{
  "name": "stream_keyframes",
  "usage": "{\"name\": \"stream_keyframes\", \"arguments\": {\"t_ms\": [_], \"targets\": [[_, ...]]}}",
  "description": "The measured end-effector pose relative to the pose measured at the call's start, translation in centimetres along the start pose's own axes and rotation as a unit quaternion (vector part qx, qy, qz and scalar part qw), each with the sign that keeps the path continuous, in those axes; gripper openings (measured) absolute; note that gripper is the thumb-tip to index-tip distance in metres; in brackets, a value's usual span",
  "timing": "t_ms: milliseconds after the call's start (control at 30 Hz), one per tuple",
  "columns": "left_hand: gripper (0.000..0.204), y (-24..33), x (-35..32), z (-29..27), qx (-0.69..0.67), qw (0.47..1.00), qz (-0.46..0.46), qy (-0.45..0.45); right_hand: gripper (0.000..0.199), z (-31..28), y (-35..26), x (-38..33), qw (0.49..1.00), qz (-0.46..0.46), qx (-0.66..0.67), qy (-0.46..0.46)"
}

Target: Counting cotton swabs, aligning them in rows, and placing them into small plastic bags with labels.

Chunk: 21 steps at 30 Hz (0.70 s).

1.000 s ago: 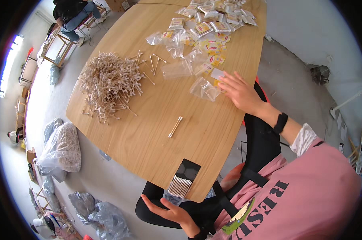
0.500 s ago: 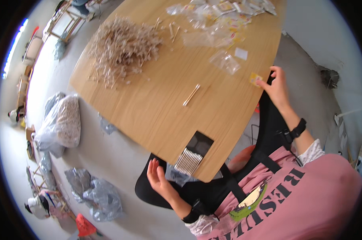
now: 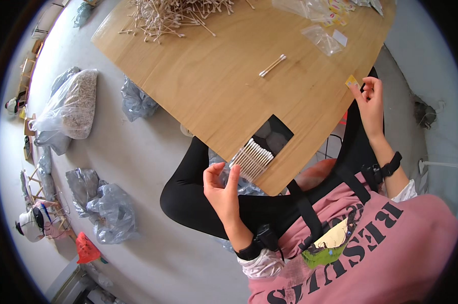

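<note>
Cotton swabs (image 3: 252,161) lie side by side in a row at the near corner of the wooden table (image 3: 213,96), partly over a dark rectangular piece (image 3: 273,133). My left hand (image 3: 223,195) is at the table edge, with thumb and forefinger apart and the thumb tip beside the end of the row. By the right edge, my right hand (image 3: 370,109) has its thumb at a small yellow card (image 3: 351,81); the bent fingers stand apart from the thumb. Two or so loose swabs (image 3: 273,66) lie together in mid-table.
A large heap of swabs (image 3: 173,17) covers the far left of the table. Clear plastic bags (image 3: 322,40), a white card (image 3: 340,38) and yellow cards (image 3: 337,17) lie at the far right. Filled bags (image 3: 77,106) and grey plastic bags (image 3: 112,210) rest on the floor at left.
The view has shifted down toward the near table corner. My left hand has come in to the swab row, its thumb now beside it. My right hand stays by the yellow card.
</note>
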<state>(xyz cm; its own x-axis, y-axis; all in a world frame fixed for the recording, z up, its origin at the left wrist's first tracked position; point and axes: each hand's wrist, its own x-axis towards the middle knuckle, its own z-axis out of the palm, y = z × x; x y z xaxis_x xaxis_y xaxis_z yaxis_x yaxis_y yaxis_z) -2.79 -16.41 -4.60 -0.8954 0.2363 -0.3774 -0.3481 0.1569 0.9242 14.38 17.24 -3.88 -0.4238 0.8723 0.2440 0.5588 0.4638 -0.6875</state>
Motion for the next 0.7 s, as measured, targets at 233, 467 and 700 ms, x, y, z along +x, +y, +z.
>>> {"name": "stream_keyframes", "arguments": {"t_ms": [233,467,700], "targets": [[0.023,0.9,0.2,0.6,0.038,0.998,-0.042,-0.036,0.041,-1.3,-0.3,0.5,0.975,0.183,-0.004,-0.123],[0.029,1.1,0.2,0.9,-0.049,0.996,-0.063,-0.031,0.027,-1.3,-3.3,-1.5,0.976,0.072,0.152,-0.141],[0.036,0.6,0.2,0.9,-0.012,0.998,-0.035,-0.049,0.014,2.8,-14.0,-3.1,0.814,0.047,0.245,-0.525]]}}
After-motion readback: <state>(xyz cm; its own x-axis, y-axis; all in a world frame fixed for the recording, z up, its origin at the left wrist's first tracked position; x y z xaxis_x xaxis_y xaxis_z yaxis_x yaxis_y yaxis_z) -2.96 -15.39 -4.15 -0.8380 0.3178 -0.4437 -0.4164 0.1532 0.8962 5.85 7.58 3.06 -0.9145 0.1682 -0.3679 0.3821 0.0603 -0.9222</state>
